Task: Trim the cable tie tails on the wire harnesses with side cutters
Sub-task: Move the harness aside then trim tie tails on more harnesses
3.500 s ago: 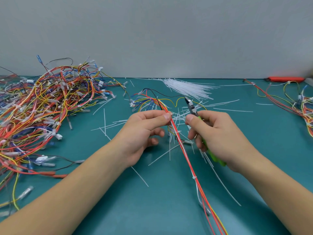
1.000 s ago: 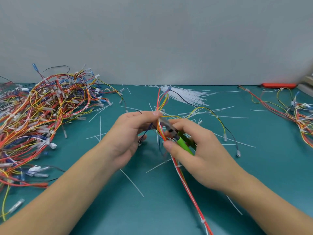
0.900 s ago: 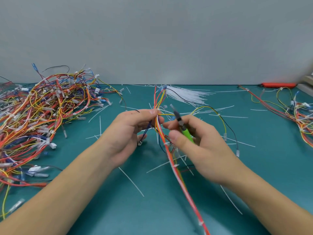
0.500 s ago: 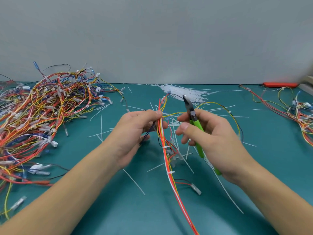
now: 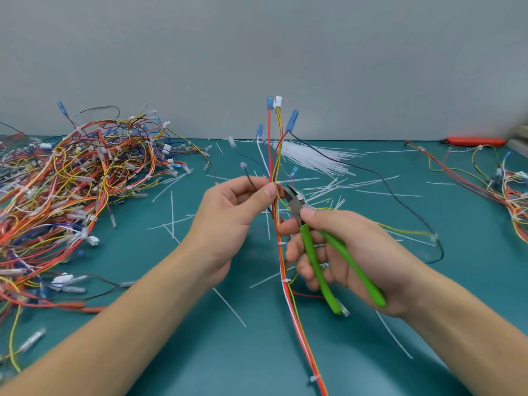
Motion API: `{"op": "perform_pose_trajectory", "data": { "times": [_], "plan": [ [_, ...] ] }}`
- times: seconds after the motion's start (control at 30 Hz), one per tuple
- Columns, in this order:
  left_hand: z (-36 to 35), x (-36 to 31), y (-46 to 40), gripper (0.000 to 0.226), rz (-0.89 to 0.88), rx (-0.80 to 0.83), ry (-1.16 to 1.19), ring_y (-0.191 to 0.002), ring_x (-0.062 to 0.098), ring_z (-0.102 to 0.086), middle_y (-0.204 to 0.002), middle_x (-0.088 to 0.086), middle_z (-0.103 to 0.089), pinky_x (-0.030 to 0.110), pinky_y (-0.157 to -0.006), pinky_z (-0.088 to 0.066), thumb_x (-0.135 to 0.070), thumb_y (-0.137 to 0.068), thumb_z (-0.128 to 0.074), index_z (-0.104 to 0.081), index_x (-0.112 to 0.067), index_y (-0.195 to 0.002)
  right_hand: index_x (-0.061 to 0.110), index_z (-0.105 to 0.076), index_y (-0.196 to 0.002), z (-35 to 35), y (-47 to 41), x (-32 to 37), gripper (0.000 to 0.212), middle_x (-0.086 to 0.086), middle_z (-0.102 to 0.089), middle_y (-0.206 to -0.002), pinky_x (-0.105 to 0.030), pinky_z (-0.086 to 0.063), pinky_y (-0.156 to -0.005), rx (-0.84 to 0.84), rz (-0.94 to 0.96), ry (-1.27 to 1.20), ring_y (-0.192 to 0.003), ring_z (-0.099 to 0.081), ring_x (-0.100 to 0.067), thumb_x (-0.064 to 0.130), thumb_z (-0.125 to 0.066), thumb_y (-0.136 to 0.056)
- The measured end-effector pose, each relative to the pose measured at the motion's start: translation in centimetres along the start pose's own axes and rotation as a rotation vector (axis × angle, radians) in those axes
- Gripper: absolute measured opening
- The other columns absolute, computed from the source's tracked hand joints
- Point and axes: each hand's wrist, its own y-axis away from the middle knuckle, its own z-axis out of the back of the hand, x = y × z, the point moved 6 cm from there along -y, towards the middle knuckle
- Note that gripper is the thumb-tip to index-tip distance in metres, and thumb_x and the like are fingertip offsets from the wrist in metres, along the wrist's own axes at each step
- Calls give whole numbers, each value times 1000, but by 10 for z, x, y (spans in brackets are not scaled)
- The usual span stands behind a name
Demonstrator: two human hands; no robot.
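My left hand (image 5: 231,215) pinches a wire harness (image 5: 288,292) of red, white and yellow wires and holds it upright, its blue and white connectors (image 5: 274,102) pointing up. A white cable tie with a long tail (image 5: 297,180) sticks out to the right just above my left thumb. My right hand (image 5: 345,258) grips green-handled side cutters (image 5: 314,252). Their jaws are open and sit just below the tail, right beside the harness.
A big heap of harnesses (image 5: 65,201) covers the left of the teal table (image 5: 171,352). More harnesses (image 5: 503,190) lie at the right edge, near an orange tool (image 5: 471,141). A bundle of white cable ties (image 5: 311,157) and many cut tails litter the middle.
The harness has been raised upright, so its connectors now stand high. The cutters have swung in toward the harness with their jaws open near a tie tail.
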Motion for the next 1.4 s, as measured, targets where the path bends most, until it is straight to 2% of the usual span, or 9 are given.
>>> {"op": "perform_pose_trajectory", "data": {
  "times": [0.17, 0.33, 0.53, 0.87, 1.0, 1.1, 1.23, 1.3, 1.4],
  "plan": [
    [-1, 2, 0, 10, 2, 6, 8, -81, -3, -66, -99, -5, -80, 5, -69, -45, -21, -94, -69, -73, -14, -101, 10, -72, -109, 1, -2, 0, 44, -16, -70, -88, -36, -48, -58, -10, 22, -8, -62, -59, -24, 48, -59, -90],
    [-1, 3, 0, 4, 2, -7, 16, -79, -2, -67, -90, -7, -78, 6, -68, -46, -20, -92, -72, -74, -19, -95, 10, -72, -109, 0, -2, -1, 44, -16, -70, -87, -34, -47, -56, -1, 34, -5, -60, -57, -23, 48, -59, -91],
    [-1, 4, 1, 3, 5, -19, 25, -79, -1, -67, -90, -6, -78, 8, -69, -47, -17, -93, -72, -75, -19, -93, 8, -70, -111, 1, -3, -1, 40, -14, -67, -83, -31, -43, -52, -6, 68, 10, -55, -50, -19, 44, -56, -103],
    [-2, 5, 1, 5, 5, -36, -22, -78, -2, -67, -92, -3, -79, 6, -68, -46, -16, -93, -73, -76, -14, -96, 9, -67, -100, 2, -4, -1, 34, -10, -58, -71, -28, -34, -46, -68, 68, 44, -47, -41, -17, 40, -53, -105],
    [-2, 4, 2, 14, 13, -34, -44, -78, -2, -67, -100, 5, -80, 6, -67, -45, -16, -94, -72, -75, -5, -103, 7, -67, -103, 6, -5, 1, 36, -10, -58, -72, -28, -37, -46, -92, 69, -55, -47, -43, -18, 41, -55, -103],
    [1, 3, 2, 8, 8, -71, -71, -77, -3, -66, -91, -2, -80, 4, -65, -44, -18, -93, -74, -78, -13, -96, 11, -71, -96, 7, -4, 6, 34, -6, -58, -72, -28, -41, -44, -1, 0, -254, -45, -45, -15, 43, -60, -95],
    [2, 1, 1, 9, -37, -87, -158, -64, -6, -60, -71, -14, -71, 4, -62, -42, -21, -94, -74, -78, -13, -93, 10, -70, -104, 7, 0, 15, 34, -7, -64, -86, -37, -57, -63, 192, -28, -575, -63, -60, -20, 40, -62, -90],
    [2, -1, 1, 14, -43, -77, -205, -64, -5, -59, -70, -14, -71, 6, -66, -42, -24, -96, -72, -79, -13, -91, 11, -68, -107, 12, -1, 14, 34, -10, -68, -90, -41, -58, -69, 89, 19, -414, -69, -63, -24, 38, -67, -86],
    [4, -4, -1, 26, -34, -43, -292, -67, 1, -58, -75, -7, -75, 15, -69, -44, -29, -98, -68, -80, -15, -80, 17, -70, -100, 17, -2, 9, 26, -8, -72, -88, -39, -58, -72, -139, 108, -2, -74, -66, -23, 32, -74, -79]
  ]
}}
